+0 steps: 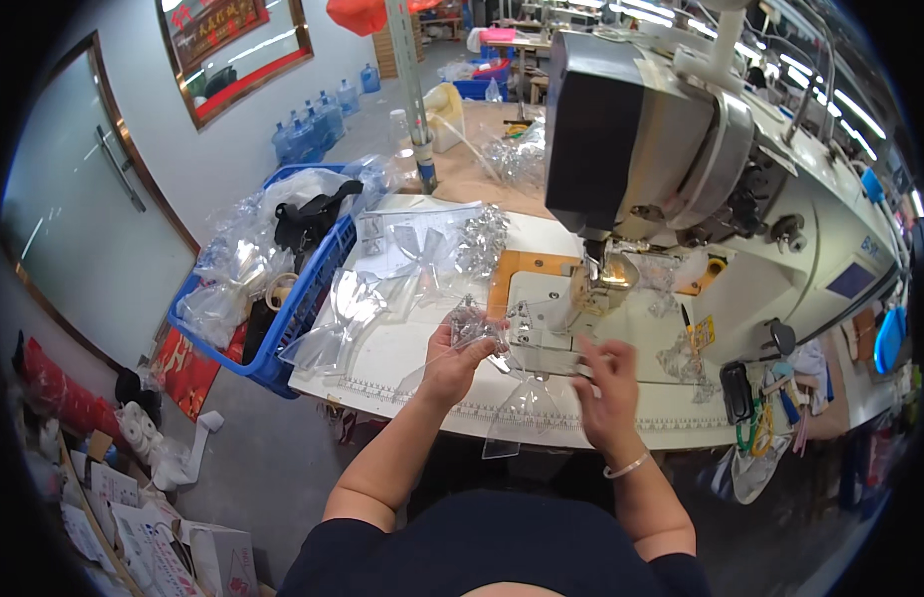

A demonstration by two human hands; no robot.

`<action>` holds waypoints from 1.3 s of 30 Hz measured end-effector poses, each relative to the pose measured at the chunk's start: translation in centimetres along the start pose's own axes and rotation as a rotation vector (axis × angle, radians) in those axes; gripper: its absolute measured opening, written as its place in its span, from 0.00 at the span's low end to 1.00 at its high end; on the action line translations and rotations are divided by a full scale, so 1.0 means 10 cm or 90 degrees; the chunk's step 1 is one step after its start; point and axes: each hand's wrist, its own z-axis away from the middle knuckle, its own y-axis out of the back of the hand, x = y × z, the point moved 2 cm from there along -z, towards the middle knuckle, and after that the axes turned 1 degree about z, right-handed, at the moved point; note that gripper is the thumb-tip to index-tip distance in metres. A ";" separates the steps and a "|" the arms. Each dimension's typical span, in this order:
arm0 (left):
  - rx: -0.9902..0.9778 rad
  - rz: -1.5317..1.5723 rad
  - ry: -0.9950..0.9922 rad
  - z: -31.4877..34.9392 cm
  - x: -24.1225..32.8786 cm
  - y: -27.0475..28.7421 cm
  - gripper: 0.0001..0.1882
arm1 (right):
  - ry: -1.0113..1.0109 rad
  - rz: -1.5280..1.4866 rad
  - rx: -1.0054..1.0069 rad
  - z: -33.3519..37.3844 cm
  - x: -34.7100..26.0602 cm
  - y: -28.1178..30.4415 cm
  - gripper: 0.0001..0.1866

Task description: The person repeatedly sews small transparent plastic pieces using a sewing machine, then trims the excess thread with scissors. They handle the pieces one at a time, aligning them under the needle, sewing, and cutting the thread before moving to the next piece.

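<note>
My left hand is closed on a clear plastic bow with a silvery, crinkled centre, just in front of the sewing machine's needle plate. One transparent end of the bow hangs toward the table's front edge. To its right, my right hand is raised with its fingers bent and apart, slightly blurred; nothing shows in them. The sewing machine stands over the worktable, its presser foot area just beyond my hands. More clear plastic bows lie to the left of my left hand.
A blue basket full of clear plastic stands against the table's left side. Silvery tinsel-like pieces and a paper sheet lie at the back left. Yellow-handled scissors lie under the machine arm. Tools hang at the right edge.
</note>
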 end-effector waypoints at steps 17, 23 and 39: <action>-0.207 -0.475 -0.418 0.12 0.33 -0.36 0.13 | -0.016 -0.199 0.131 -0.04 -0.16 0.13 0.11; -0.126 -0.323 -0.255 0.16 0.33 -0.42 0.14 | 0.049 -0.131 0.130 0.05 -0.20 0.25 0.14; -0.057 -0.191 -0.040 0.27 0.23 -0.55 0.10 | 0.098 -0.122 0.129 -0.08 -0.26 0.09 0.13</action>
